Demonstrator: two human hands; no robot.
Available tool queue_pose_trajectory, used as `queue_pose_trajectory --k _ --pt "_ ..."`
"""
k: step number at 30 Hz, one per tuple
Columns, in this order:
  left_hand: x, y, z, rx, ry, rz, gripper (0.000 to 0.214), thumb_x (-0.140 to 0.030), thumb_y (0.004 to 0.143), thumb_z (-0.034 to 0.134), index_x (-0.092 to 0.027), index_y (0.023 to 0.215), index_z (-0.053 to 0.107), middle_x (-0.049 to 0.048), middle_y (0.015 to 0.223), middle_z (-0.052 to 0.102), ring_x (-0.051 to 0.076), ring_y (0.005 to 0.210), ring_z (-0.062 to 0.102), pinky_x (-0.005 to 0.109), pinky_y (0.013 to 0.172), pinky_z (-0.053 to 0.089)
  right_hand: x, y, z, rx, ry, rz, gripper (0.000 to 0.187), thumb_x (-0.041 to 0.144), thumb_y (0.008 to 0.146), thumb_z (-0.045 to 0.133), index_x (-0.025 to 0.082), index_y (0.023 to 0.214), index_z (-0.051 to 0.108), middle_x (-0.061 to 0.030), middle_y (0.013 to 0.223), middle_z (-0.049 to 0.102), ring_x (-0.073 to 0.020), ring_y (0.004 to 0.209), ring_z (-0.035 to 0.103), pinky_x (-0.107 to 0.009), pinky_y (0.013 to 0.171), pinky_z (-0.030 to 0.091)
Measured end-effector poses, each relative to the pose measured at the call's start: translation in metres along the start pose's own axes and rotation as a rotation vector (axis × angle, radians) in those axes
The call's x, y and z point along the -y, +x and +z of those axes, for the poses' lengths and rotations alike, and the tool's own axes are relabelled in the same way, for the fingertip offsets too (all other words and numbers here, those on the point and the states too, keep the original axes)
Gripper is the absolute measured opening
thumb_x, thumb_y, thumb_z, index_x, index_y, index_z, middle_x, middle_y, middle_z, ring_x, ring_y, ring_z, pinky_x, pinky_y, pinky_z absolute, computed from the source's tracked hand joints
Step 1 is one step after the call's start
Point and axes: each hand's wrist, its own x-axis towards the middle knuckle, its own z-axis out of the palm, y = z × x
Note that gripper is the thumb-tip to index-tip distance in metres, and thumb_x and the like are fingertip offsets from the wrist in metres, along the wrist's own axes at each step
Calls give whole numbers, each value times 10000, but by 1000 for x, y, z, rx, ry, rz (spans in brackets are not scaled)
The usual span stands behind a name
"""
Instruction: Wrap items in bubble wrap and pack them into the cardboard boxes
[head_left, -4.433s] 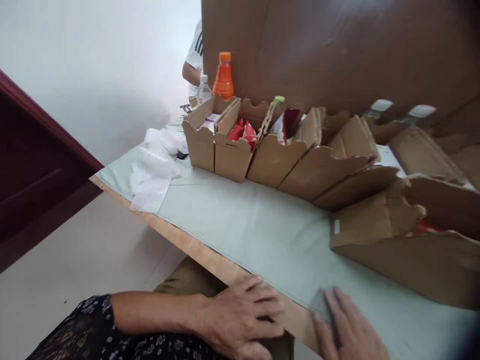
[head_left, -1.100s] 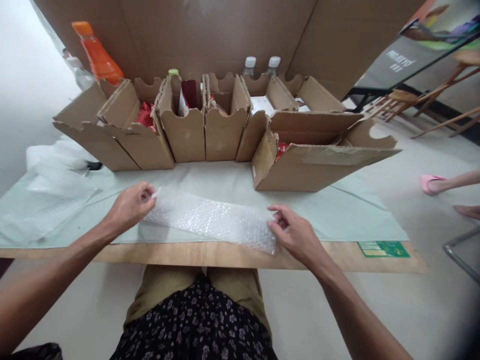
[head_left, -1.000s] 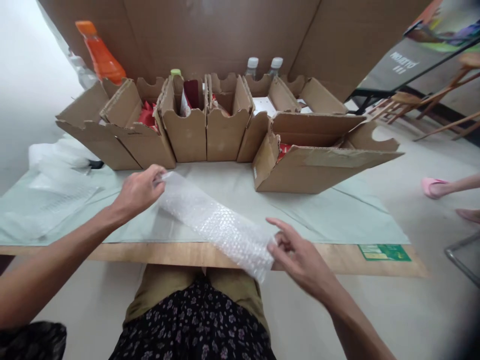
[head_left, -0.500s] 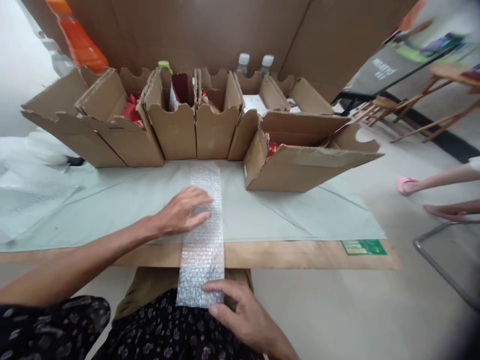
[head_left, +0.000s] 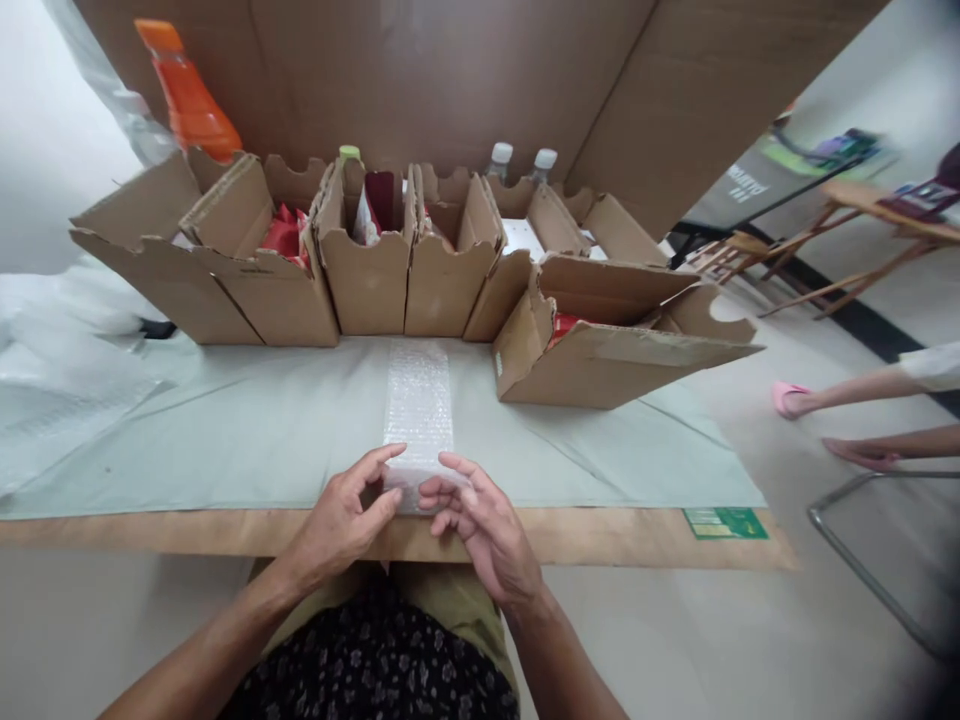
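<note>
A strip of bubble wrap [head_left: 418, 405] lies on the pale green table cover [head_left: 247, 430], running lengthwise away from me toward the boxes. My left hand [head_left: 341, 515] and my right hand [head_left: 480, 525] meet at its near end by the table's front edge. Fingers of both hands curl onto that end and pinch it. Beyond the strip's far end stands a row of open cardboard boxes [head_left: 367, 270], some with red packets inside.
A larger open box [head_left: 607, 345] sits at the right of the row. An orange bottle [head_left: 184, 95] and two clear bottles [head_left: 517, 165] stand behind the boxes against a cardboard wall. White plastic sheets [head_left: 52, 350] lie at left. Another person's feet [head_left: 832, 420] and wooden chairs are at right.
The bubble wrap was turned from crosswise to lengthwise and laid flat. My left hand slid back from its middle and my right hand rose from my lap; both now grip the near end.
</note>
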Motion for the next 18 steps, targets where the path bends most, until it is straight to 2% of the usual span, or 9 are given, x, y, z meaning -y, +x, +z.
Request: queue_pose_trajectory --k 3,5,7,10,13,16,18 --pt "3 7 4 -27 -26 -9 497 -396 905 568 -186 1352 618 -4 786 630 179 755 616 312 746 515 -2 -1 -2 -27 4 7 635 440 851 779 223 1397 538 -93 1045 754 -202 905 733 -266 669 564" --pt "7 10 4 -26 -80 -19 474 -403 908 564 -177 1320 624 18 847 662 192 822 646 321 785 524 -3 -6 -5 -75 -54 -35 738 429 869 760 229 1499 432 -100 1052 755 -208 871 737 -280 646 567" --pt "11 11 6 -29 -130 -29 468 -417 910 564 -180 1309 623 32 886 679 197 844 657 328 806 528 -1 -11 -10 -143 -174 -110 740 418 905 723 239 1540 387 -99 1046 758 -211 845 737 -306 654 583" --pt "15 14 9 -69 -128 -48 490 -451 895 582 -181 1301 629 13 811 644 187 763 630 316 740 515 3 -19 -21 -226 -446 -252 511 376 962 661 250 1439 529 -86 1045 763 -211 881 743 -344 748 620" --pt "17 17 12 -96 -91 -60 524 -475 874 603 -169 1298 627 2 769 623 179 705 599 298 657 476 4 -24 -30 -233 -834 -481 336 260 961 638 262 1297 644 -91 1120 761 -231 1001 737 -380 847 630" --pt "18 19 14 -120 -108 -57 550 -483 857 627 -166 1307 614 -7 760 620 171 681 593 289 628 460 -1 -23 -33 -163 -1235 -727 443 157 906 628 273 1334 630 -109 1313 706 -282 1216 666 -466 990 591" --pt "18 21 14 -132 -134 -58 581 -476 865 629 -160 1350 582 -15 757 614 166 677 592 285 625 460 -6 -18 -33 -114 -1426 -811 524 129 877 604 255 1386 596 -122 1422 649 -309 1327 600 -505 1036 562"
